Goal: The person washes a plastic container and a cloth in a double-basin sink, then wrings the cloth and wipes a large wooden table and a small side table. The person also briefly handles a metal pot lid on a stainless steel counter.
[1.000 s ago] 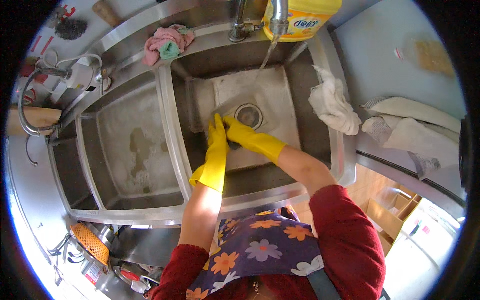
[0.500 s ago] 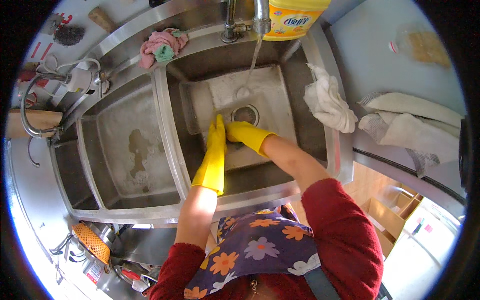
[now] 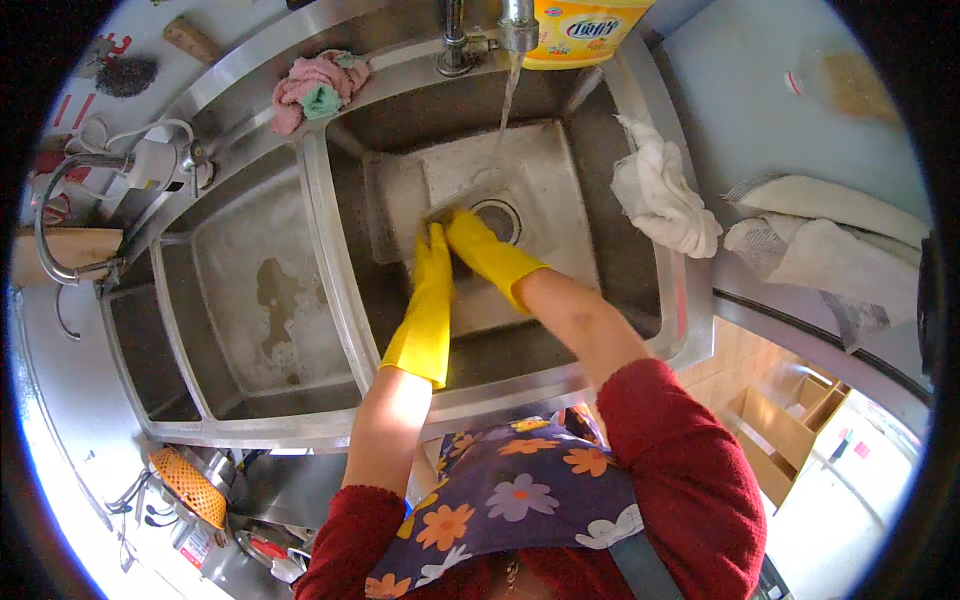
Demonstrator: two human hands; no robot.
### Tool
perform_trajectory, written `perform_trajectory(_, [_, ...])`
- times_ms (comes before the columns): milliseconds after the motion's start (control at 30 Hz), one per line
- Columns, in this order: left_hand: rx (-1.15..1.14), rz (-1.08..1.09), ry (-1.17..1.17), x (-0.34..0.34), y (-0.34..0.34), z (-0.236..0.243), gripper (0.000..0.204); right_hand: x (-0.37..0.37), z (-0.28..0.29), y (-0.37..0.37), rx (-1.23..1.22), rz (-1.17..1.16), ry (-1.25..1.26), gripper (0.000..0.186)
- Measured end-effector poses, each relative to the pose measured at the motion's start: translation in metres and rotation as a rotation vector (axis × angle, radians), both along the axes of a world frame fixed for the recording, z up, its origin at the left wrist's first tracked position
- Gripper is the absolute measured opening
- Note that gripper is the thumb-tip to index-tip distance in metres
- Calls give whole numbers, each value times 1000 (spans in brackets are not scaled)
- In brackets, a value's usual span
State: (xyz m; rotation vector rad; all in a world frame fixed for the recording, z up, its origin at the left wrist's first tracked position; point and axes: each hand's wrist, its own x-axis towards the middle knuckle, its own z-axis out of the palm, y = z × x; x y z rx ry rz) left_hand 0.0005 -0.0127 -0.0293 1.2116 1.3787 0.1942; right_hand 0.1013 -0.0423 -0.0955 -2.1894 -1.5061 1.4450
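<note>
My left hand (image 3: pixel 431 275), in a long yellow rubber glove, reaches down into the right basin (image 3: pixel 545 170) of a steel sink. Its fingers are together and point away from me. My right hand (image 3: pixel 482 248), gloved the same way, is close beside it, with its fingertips curled in near the left ones. A thin greyish edge (image 3: pixel 441 211) shows at the fingertips of both hands; the thing it belongs to is blurred and mostly hidden. Water (image 3: pixel 511 95) runs from the tap (image 3: pixel 519 30) beyond my hands. Just right of my fingers is the round drain (image 3: pixel 499 215).
A wet left basin (image 3: pixel 255 300) adjoins. Pink and green cloths (image 3: pixel 318 92) lie on the back rim, a white cloth (image 3: pixel 664 190) over the right rim. A yellow jug (image 3: pixel 585 35) stands behind the tap. More cloths (image 3: pixel 800 235) rest on the grey counter at right.
My right hand has shifted slightly left and away from me, its fingertips now beyond the left ones. The greyish edge has come into sight at the fingertips. Water still runs.
</note>
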Motion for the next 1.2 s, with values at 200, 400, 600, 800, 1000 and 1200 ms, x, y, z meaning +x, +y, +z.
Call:
perform_trajectory(200, [136,-176,304,3,-6,31,90,30,44,-26,125,-262,94,40])
perform_trajectory(400, [289,-379,-19,14,-6,50,77,33,43,-58,-310,117,19,40])
perform_trajectory(600, [195,-640,344,14,-10,45,78,27,11,-20,42,-299,-71,33])
perform_trajectory(800, [91,-269,316,15,-5,40,81,13,50,-28,43,-520,288,33])
perform_trajectory(1000, [223,-361,166,7,-8,34,79,28,80,1,67,-1018,516,39])
perform_trajectory(1200, [180,-271,148,6,-7,14,75,44,65,2,-37,-633,387,43])
